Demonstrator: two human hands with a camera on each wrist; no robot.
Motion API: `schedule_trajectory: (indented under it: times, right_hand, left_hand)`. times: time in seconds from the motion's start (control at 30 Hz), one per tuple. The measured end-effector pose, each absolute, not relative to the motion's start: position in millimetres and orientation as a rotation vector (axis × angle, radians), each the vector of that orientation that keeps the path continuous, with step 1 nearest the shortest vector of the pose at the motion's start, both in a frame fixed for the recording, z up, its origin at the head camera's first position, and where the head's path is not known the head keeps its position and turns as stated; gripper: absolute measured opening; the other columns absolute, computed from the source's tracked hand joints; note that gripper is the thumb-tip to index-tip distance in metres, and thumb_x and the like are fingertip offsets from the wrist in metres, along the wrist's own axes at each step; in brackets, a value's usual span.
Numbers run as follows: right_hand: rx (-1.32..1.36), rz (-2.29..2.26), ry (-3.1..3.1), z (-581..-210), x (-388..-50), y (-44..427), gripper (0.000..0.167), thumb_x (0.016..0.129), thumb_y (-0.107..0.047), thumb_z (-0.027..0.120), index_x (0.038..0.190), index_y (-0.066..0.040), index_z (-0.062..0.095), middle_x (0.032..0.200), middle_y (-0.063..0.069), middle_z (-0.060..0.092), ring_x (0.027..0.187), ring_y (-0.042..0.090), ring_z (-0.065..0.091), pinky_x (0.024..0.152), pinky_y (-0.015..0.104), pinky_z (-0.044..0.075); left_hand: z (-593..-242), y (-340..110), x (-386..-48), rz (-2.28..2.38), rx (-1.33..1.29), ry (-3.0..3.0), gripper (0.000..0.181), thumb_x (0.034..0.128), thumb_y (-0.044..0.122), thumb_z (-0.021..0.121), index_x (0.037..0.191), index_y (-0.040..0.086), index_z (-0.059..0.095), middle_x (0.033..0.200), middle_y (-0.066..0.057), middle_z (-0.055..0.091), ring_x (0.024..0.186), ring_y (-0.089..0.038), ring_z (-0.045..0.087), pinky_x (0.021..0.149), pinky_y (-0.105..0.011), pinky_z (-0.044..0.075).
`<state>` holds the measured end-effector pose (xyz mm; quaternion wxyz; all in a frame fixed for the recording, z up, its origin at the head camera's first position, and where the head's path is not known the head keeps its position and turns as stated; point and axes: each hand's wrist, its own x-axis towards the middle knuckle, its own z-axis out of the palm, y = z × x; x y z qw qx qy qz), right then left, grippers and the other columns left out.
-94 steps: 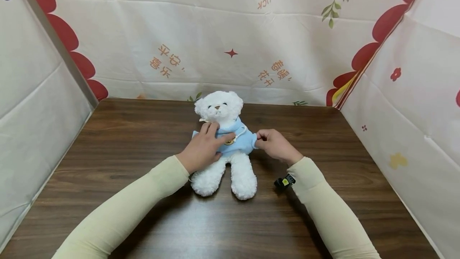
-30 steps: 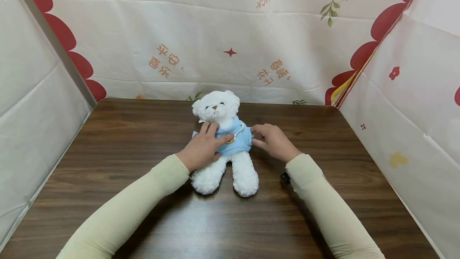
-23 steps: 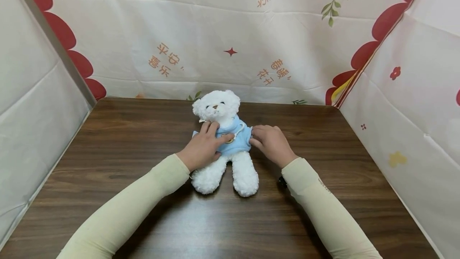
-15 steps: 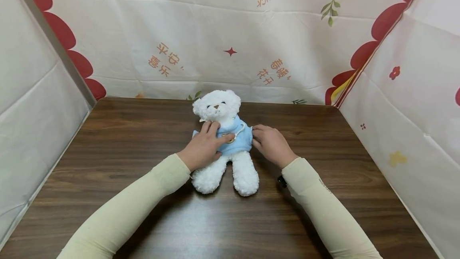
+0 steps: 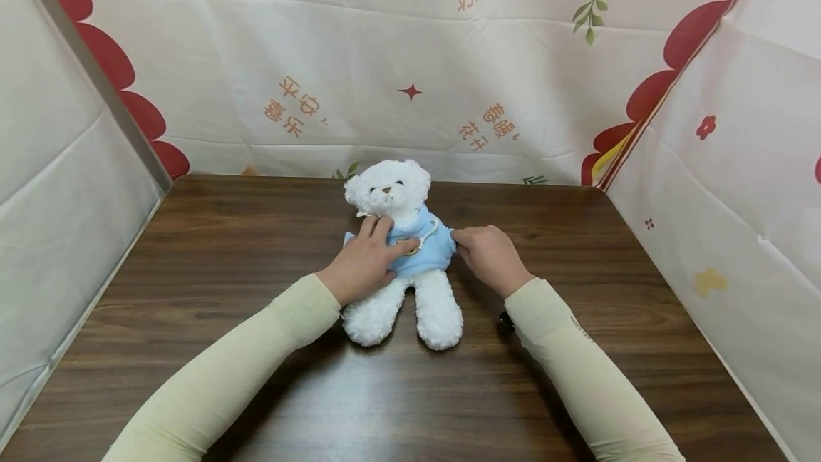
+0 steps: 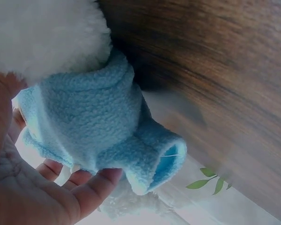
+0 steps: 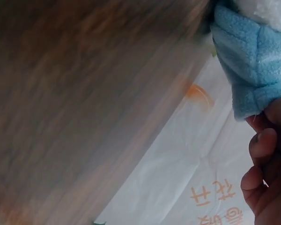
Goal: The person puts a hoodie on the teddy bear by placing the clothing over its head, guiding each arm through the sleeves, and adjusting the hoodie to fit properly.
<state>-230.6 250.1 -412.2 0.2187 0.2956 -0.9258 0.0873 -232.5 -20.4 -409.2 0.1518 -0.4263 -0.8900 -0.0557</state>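
A white plush teddy bear (image 5: 388, 190) in a light-blue hoodie (image 5: 432, 257) lies on its back on the table. My left hand (image 5: 359, 262) holds its torso, thumb and fingers spread over the front and side of the hoodie. In the left wrist view, the hollow opening of one sleeve (image 6: 166, 161) faces outward beyond the fingers, with no paw showing. The right hand (image 5: 490, 255) pinches the cuff of the other sleeve (image 5: 450, 241). In the right wrist view its curled fingers (image 7: 263, 143) meet the cuff's edge, and a loose thread shows there.
The dark wooden table (image 5: 256, 376) surrounds the bear. Printed white cloth (image 5: 359, 55) stands behind it and at both sides. A black wrist camera (image 5: 507, 321) sits under the right sleeve cuff.
The right hand's fingers were parted at the sleeve's end a second ago; now they pinch the cuff and draw it slightly right. The left hand stays in place.
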Motion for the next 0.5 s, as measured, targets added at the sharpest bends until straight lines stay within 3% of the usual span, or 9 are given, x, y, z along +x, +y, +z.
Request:
schedule_trajectory:
  times: [0.07,0.13,0.27,0.37,0.5]
  right_hand:
    - [0.800,0.281,-2.621,-411,-229,250,0.008,0.091,0.000,0.067,0.089,-0.007,0.070,0.072,0.003,0.066,0.060,0.015,0.059,0.059,0.034,0.051]
    - [0.776,0.375,-2.725,-409,-227,250,0.008,0.092,-0.003,0.063,0.098,-0.004,0.068,0.074,0.005,0.063,0.062,0.017,0.056,0.061,0.036,0.049]
    - [0.685,0.608,-2.948,-408,-221,249,0.048,0.093,-0.017,0.065,0.133,0.005,0.051,0.112,0.015,0.061,0.095,0.025,0.061,0.082,0.044,0.050]
    - [0.627,0.654,-2.980,-411,-219,244,0.069,0.090,-0.025,0.072,0.142,0.007,0.039,0.132,0.019,0.053,0.112,0.027,0.057,0.093,0.045,0.048]
    - [0.564,0.586,-2.878,-417,-221,237,0.059,0.088,-0.020,0.073,0.133,0.006,0.044,0.100,0.011,0.062,0.078,0.021,0.060,0.070,0.037,0.051]
  left_hand:
    - [-408,-20,-232,-0.166,-1.223,-2.556,0.062,0.0869,0.025,0.078,0.144,0.027,0.054,0.127,-0.022,0.041,0.111,-0.038,0.038,0.065,-0.036,0.050]
    - [-408,-20,-231,-0.170,-1.222,-2.556,0.062,0.0870,0.024,0.078,0.144,0.027,0.054,0.126,-0.022,0.041,0.111,-0.038,0.038,0.064,-0.035,0.050]
    - [-408,-21,-231,-0.165,-1.217,-2.568,0.061,0.0878,0.025,0.077,0.144,0.027,0.053,0.127,-0.022,0.040,0.112,-0.038,0.037,0.064,-0.035,0.050]
    - [-409,-21,-231,-0.168,-1.217,-2.567,0.061,0.0875,0.025,0.078,0.144,0.027,0.054,0.126,-0.022,0.040,0.112,-0.038,0.037,0.064,-0.034,0.050]
    - [-410,-21,-231,-0.181,-1.217,-2.559,0.061,0.0871,0.023,0.078,0.144,0.026,0.054,0.127,-0.023,0.041,0.112,-0.039,0.037,0.065,-0.036,0.050]
